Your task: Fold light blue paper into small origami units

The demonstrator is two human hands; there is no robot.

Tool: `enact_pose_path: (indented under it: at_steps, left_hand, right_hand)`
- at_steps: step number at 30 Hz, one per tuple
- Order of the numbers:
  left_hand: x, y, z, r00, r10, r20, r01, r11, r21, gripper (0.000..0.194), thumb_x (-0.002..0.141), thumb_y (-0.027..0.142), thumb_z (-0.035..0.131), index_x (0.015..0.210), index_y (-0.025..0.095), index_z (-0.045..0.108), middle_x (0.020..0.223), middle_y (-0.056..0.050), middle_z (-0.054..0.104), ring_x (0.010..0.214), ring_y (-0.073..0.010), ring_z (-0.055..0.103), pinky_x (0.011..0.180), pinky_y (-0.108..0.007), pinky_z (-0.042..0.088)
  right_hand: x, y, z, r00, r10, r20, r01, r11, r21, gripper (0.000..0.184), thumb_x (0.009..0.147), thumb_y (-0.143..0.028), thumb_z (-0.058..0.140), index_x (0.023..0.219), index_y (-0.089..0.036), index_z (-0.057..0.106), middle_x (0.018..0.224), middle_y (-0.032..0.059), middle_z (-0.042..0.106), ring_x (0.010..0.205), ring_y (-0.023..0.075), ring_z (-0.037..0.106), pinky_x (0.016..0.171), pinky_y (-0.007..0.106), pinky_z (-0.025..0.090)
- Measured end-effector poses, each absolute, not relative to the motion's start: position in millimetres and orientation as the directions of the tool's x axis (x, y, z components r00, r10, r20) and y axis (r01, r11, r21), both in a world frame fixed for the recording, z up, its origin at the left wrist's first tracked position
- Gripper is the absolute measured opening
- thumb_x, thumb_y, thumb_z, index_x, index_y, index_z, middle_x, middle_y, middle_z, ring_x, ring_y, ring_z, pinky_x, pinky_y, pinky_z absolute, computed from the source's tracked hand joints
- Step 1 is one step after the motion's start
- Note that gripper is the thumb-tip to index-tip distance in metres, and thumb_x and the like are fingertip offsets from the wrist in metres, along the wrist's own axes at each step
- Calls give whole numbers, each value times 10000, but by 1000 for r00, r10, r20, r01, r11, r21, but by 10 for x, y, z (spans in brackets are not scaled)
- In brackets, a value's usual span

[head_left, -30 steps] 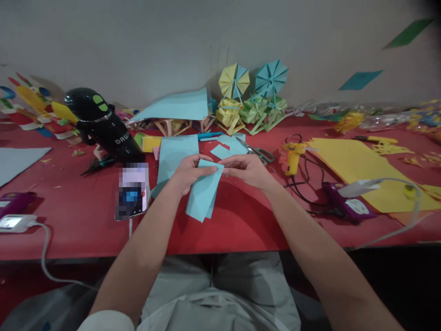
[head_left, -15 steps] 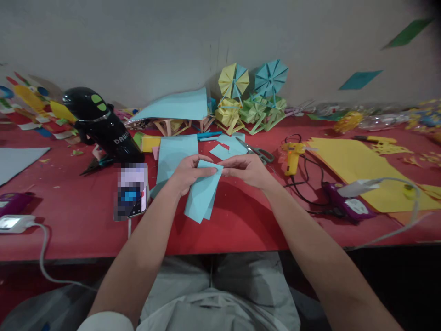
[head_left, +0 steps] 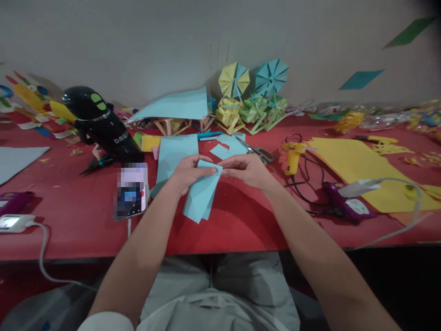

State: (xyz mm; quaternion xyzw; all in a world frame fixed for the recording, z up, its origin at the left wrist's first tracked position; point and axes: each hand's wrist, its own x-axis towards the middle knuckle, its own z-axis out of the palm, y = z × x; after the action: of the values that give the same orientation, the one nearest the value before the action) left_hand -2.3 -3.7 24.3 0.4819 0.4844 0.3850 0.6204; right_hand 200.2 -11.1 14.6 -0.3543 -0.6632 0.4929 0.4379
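Item: folded light-blue paper (head_left: pixel 203 195), one piece or two layers, above the near middle of the bench (head_left: pixel 255 230), between both hands.

Left hand (head_left: pixel 189 174): gripping, thumb laid across the upper part of the paper, fingers behind it.

Right hand (head_left: pixel 244 170): thumb and forefinger closed at the upper right corner, apparently pinching it.

Condition: part-worked, by judgement. Done: layers brought together at the top. Left: lower ends lie apart, one layer angled off the other, so the layers are not matched along their length. Whether the top is creased cannot be told.

Related stock: larger light-blue sheet (head_left: pixel 175 151), flat, beyond the left hand; small light-blue pieces (head_left: pixel 220 151), loose, beyond the paper, seemingly cut already; scissors (head_left: pixel 264 156), lying just beside those pieces, in neither hand.

Also listed: yellow glue gun (head_left: pixel 292 161), lying to the right; yellow sheets (head_left: pixel 372 177), farther right; pleated blue wheel (head_left: pixel 272 77) and yellow-and-blue wheel (head_left: pixel 234 80), assembled by their look, at the back near the wall.
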Motion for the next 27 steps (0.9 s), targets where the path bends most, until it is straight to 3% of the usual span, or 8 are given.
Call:
enact_pose_path:
  at_steps: [11, 21, 27]
  left_hand:
    - [-11, -21, 154, 167, 985, -31, 42, 24, 999, 405, 541, 307, 878, 865, 186, 667, 705, 29, 587, 608, -107, 563, 566, -245, 482]
    - [-3, -21, 144, 136, 991, -2, 85, -10, 996, 395, 551, 324, 867, 862, 186, 667, 658, 32, 562, 583, -108, 537, 538, -238, 445]
    - [33, -34, 166, 101, 995, 13, 56, -18, 998, 401, 537, 304, 867, 857, 175, 662, 657, 35, 577, 567, -98, 529, 547, -239, 455]
  right_hand:
    - [1973, -112, 157, -309, 927, 211, 33, 232, -972, 287, 685, -362, 815, 895, -175, 758, 753, 27, 747, 702, 162, 708, 728, 310, 594]
    - [1985, -95, 146, -305, 931, 201, 61, 229, -971, 321, 689, -393, 808, 910, -168, 751, 744, 32, 739, 687, 155, 689, 722, 312, 580]
    - [1910, -93, 137, -259, 961, 98, 15, 105, -994, 353, 694, -441, 800, 890, -155, 730, 663, 17, 698, 609, 123, 637, 668, 291, 554]
